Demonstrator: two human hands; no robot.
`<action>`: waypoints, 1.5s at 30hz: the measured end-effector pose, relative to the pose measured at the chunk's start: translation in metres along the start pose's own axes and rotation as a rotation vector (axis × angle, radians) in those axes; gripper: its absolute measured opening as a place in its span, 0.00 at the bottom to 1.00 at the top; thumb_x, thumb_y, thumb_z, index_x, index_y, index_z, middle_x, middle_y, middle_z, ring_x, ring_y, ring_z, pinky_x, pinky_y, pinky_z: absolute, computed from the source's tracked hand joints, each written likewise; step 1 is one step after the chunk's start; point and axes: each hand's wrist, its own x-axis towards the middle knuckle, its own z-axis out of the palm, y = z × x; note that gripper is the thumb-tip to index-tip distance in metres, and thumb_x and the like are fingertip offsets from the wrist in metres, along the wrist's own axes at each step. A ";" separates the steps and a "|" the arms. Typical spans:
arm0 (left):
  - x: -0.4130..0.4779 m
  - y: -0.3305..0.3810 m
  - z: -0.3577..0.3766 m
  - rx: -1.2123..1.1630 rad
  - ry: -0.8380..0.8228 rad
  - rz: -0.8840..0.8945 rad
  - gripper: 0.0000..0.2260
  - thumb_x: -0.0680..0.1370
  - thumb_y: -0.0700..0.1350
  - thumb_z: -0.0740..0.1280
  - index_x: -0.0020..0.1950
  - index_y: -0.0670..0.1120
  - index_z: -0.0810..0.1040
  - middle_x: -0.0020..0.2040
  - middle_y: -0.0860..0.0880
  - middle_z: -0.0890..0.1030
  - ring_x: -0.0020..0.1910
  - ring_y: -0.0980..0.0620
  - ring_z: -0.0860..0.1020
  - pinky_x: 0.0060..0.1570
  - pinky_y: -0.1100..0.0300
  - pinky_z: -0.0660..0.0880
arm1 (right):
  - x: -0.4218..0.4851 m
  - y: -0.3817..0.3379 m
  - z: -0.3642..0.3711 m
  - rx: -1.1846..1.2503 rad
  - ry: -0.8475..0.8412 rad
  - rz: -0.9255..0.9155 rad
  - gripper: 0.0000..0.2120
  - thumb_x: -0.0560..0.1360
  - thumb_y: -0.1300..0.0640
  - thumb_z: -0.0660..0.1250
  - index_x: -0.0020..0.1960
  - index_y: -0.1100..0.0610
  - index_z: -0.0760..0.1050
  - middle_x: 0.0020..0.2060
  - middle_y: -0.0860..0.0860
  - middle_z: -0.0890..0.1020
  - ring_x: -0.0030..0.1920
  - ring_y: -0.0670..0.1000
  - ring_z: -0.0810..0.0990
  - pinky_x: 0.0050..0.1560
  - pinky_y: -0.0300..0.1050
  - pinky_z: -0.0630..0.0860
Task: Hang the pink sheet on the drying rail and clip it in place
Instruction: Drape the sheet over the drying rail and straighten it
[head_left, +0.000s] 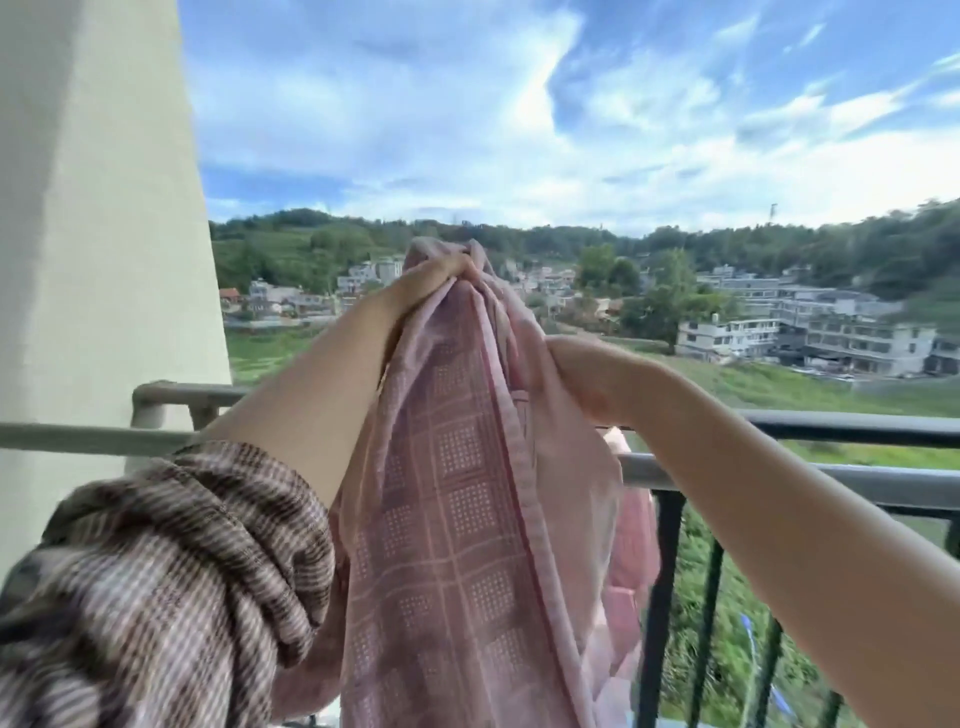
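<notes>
One striped brown sleeve (156, 587) is pushed up on the left forearm at the near left; the right arm is bare. One pink sheet (467, 493), printed with checks and dotted squares, hangs between the two arms, bunched into long folds.

The left hand (441, 270) is raised highest, its fingers closed round the gathered top of the sheet. The right hand (587, 379), lower and to the right, grips a hemmed edge of the same sheet. The sheet is held up in the air above the rails and drops in front of them. A further pink fold shows low on the right by the first bar; whether it lies over a rail cannot be told.

Two rails cross behind: a grey near rail (883, 486) topping at least four black bars (665, 571), and a darker far rail (857, 428). One pale pillar (104, 208) stands at the left.

Far off lie many grey and white houses (810, 332), wooded hills (311, 234) and a blue, cloudy sky (519, 104).
</notes>
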 end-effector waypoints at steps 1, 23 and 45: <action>-0.003 -0.010 0.002 0.154 -0.057 -0.092 0.11 0.78 0.49 0.61 0.51 0.42 0.77 0.41 0.44 0.79 0.40 0.46 0.77 0.48 0.53 0.75 | -0.002 0.004 0.001 -0.053 0.024 0.034 0.13 0.80 0.58 0.59 0.40 0.59 0.76 0.32 0.52 0.76 0.29 0.47 0.75 0.29 0.38 0.75; -0.241 -0.135 -0.026 0.269 0.077 -0.139 0.17 0.74 0.58 0.62 0.50 0.49 0.83 0.46 0.49 0.85 0.46 0.53 0.83 0.51 0.58 0.79 | -0.027 0.006 0.100 -1.287 0.086 -0.324 0.25 0.70 0.36 0.67 0.35 0.60 0.74 0.29 0.50 0.75 0.28 0.49 0.70 0.32 0.46 0.68; -0.160 -0.071 -0.039 0.891 0.744 0.163 0.10 0.74 0.39 0.65 0.53 0.45 0.82 0.52 0.42 0.83 0.53 0.41 0.79 0.52 0.53 0.74 | -0.095 0.036 0.037 -0.927 0.818 -0.594 0.15 0.75 0.56 0.66 0.32 0.62 0.78 0.25 0.53 0.79 0.23 0.49 0.71 0.23 0.36 0.66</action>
